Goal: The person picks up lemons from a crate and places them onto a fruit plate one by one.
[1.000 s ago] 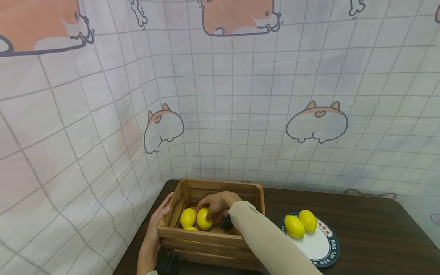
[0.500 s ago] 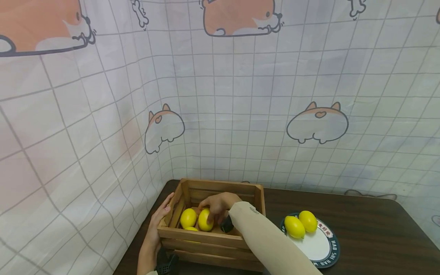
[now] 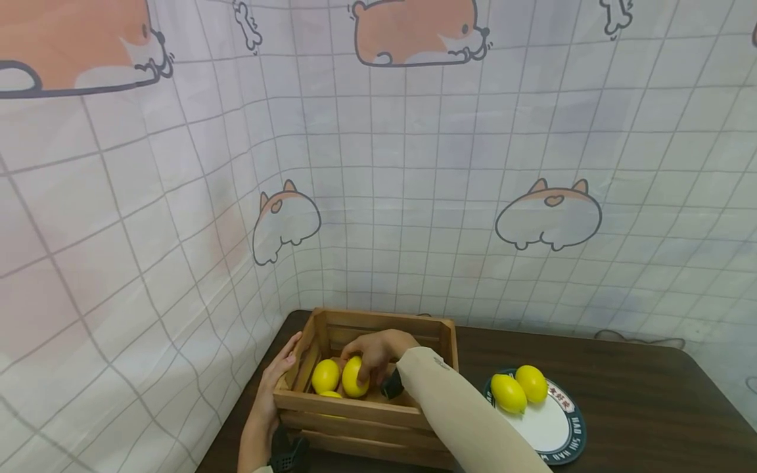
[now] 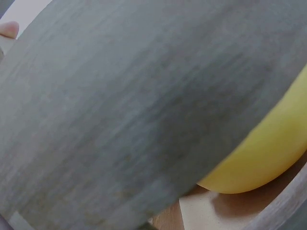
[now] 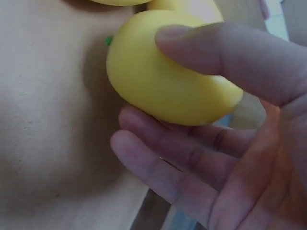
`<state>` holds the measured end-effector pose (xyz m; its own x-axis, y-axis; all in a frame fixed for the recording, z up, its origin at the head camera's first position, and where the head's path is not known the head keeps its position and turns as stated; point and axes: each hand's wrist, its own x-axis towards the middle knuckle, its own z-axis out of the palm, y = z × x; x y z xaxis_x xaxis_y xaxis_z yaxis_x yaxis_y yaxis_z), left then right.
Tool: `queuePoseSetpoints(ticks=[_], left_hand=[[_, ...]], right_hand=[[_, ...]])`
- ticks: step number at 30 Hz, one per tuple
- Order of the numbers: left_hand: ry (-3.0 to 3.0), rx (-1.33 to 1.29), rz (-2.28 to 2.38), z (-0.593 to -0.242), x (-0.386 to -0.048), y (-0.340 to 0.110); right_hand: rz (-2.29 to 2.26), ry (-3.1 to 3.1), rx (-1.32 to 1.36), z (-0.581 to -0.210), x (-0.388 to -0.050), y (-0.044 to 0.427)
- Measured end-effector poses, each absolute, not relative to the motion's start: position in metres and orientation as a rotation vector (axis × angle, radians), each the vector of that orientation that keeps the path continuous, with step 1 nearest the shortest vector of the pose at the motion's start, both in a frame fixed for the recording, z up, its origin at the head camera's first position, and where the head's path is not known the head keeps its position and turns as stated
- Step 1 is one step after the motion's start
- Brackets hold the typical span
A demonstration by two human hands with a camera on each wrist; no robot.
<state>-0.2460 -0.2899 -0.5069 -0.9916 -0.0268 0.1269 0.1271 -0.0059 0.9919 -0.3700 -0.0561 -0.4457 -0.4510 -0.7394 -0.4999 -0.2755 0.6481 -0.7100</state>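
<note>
A wooden slatted crate point(image 3: 367, 412) stands on the dark table with several yellow lemons inside. My right hand point(image 3: 378, 351) reaches into it and holds one lemon point(image 3: 355, 377), thumb on top and fingers beneath, as the right wrist view shows of the lemon point(image 5: 163, 72). Another lemon point(image 3: 325, 376) lies just left of it, and a third lemon point(image 3: 331, 394) is partly hidden by the front wall. Against the crate's left side rests my left hand point(image 3: 275, 374), its fingers extended along the rim. In the left wrist view a blurred crate slat point(image 4: 120, 105) covers most of the picture.
Right of the crate, a white plate point(image 3: 544, 427) with a dark lettered rim carries two lemons point(image 3: 520, 389). A patterned cloth point(image 3: 408, 249) hangs behind and to the left of the table point(image 3: 644, 394). A thin cable point(image 3: 639, 340) lies along the table's back edge.
The head view has shifted slightly, so everything appears a little lower and to the right. The right hand keeps its hold on the lemon in the crate; the left hand stays at the crate's side.
</note>
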Motion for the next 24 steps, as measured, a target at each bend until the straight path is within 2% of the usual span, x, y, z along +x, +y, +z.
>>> queuePoseSetpoints(ticks=[24], left_hand=[[-2.138,-0.113,-2.159,-0.508,-0.247,-0.29]], right_hand=[[-0.959,1.856,-0.802,-0.425,-0.368,-0.048]])
